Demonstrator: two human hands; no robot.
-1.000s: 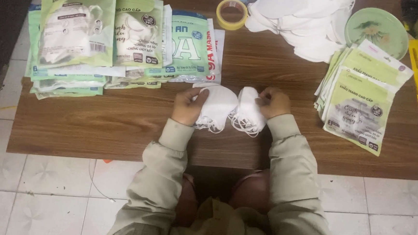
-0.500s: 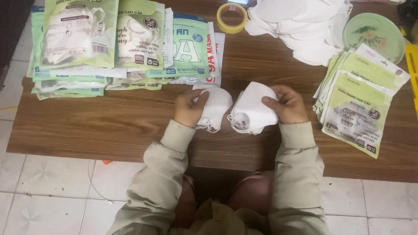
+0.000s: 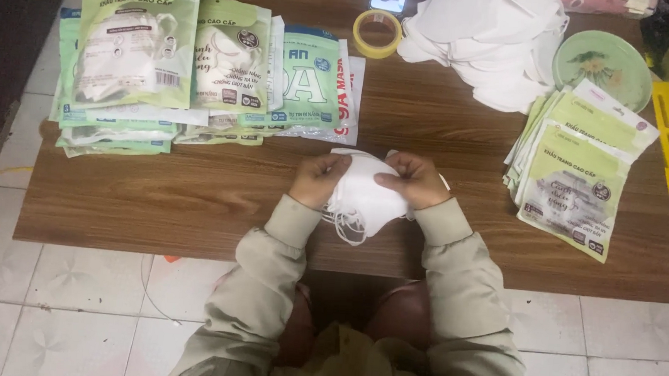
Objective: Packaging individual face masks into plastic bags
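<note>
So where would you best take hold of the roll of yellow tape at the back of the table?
Probably by its ring wall. The roll of yellow tape lies flat with its open core facing up, so coming from above, one finger in the core and the thumb on the outer wall, looks easiest. It sits apart from the pile of white masks and the mask packets, leaving room either side.

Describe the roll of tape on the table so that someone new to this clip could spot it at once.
Start at the far edge of the wooden table. Between the stacked mask packets on the left and the loose heap of white masks on the right lies the tape roll. It is the only yellowish ring there, flat, with a hollow centre.
</note>
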